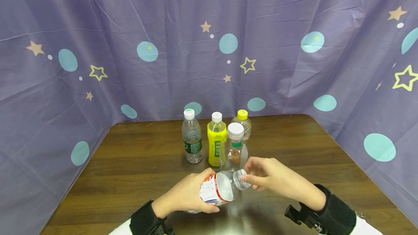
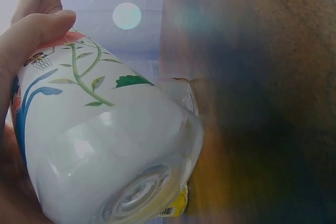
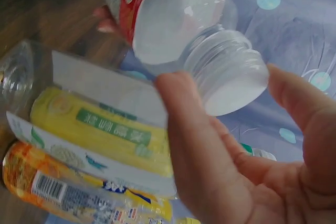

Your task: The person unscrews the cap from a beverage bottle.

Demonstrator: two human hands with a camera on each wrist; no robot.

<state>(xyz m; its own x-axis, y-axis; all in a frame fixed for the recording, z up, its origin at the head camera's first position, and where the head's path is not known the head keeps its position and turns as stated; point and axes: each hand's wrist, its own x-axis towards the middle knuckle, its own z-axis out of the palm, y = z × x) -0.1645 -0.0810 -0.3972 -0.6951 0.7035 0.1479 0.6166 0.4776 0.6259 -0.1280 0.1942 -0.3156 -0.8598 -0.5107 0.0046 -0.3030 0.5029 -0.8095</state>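
Note:
My left hand [image 1: 192,192] grips a clear plastic bottle [image 1: 225,188] with a white and red label, holding it tilted on its side above the table. Its neck points right, and no cap shows on the threaded mouth [image 3: 233,80]. At that mouth, my right hand [image 1: 269,177] has thumb and index finger on either side of the rim, seeming to pinch it. The palm, as seen from the right wrist, holds nothing visible. In the left wrist view the bottle's base [image 2: 136,190] faces the camera, and a flowered label [image 2: 79,77] wraps its body.
Behind the hands stand a green-labelled clear bottle [image 1: 192,140], a yellow bottle [image 1: 214,142], a white-capped clear bottle [image 1: 236,146] and a yellow-capped bottle [image 1: 243,119]. They share a brown wooden table [image 1: 130,155]. A purple patterned curtain [image 1: 183,17] hangs behind it.

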